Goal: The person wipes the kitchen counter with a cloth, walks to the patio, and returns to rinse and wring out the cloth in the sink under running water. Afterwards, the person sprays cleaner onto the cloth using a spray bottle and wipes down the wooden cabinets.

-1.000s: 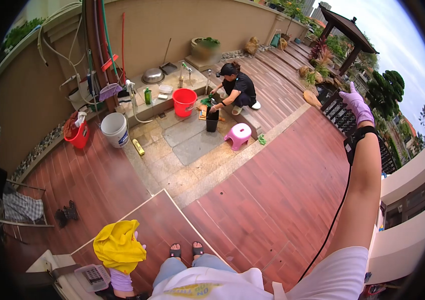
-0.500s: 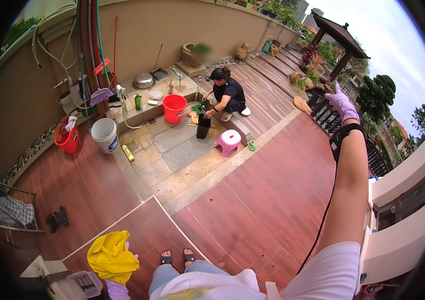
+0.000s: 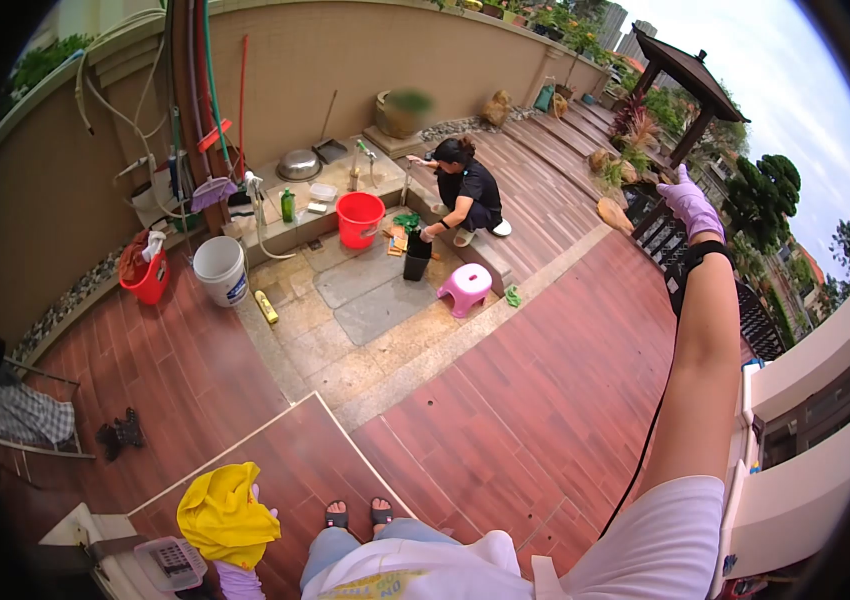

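- At the lower left, beside a pale plastic basket, we held a yellow cloth in the air above the reddish floor.
- Our gloved left hand had its grip on that cloth; a few fingertips showed at the edge, but folds hid how tightly they closed.
- Our gloved right hand was raised well away from it, its grip empty, forefinger stretched out and thumb set wide of it.
- By its loose creases, we judged the cloth light, soft and limp, with nothing fragile about it.
- We could not tell whether it was wet; soaked, it would likely have weighed more and slid more readily against our gloves.
- A bunched handful from the thick middle seemed to us the surest hold, since a pinch at one corner would have left the rest dangling.
- Near our sandals, its lower folds hung free, apart from our legs.
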`<act>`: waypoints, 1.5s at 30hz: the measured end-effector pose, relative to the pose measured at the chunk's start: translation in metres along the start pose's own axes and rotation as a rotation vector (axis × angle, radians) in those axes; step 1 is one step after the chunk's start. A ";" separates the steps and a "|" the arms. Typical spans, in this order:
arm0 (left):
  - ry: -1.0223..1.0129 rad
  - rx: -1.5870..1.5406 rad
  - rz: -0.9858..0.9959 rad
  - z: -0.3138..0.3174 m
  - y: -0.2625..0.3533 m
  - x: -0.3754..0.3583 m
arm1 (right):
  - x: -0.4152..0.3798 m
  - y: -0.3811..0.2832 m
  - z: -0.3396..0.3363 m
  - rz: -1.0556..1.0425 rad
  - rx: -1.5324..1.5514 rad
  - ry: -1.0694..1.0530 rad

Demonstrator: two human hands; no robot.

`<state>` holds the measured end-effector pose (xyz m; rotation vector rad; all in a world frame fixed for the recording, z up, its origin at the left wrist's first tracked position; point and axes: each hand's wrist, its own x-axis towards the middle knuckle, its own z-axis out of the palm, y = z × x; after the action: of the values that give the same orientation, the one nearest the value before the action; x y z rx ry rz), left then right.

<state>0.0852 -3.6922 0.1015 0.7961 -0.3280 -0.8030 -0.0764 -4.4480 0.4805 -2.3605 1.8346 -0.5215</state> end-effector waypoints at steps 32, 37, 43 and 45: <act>0.045 0.390 -0.275 0.006 -0.001 0.014 | -0.354 0.127 0.334 -0.394 0.033 -1.113; -0.108 0.170 -0.296 0.000 -0.006 0.052 | -0.321 0.271 0.273 0.207 -0.021 -0.764; -0.226 0.154 -0.359 0.019 -0.009 0.089 | -0.309 0.460 0.058 0.899 -0.065 -0.019; -0.216 0.131 -0.357 0.027 -0.010 0.092 | -0.317 0.500 0.013 0.848 0.209 0.341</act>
<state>0.1268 -3.7789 0.1094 0.9059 -0.4408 -1.2172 -0.5993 -4.2789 0.2593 -1.2220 2.5096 -0.9463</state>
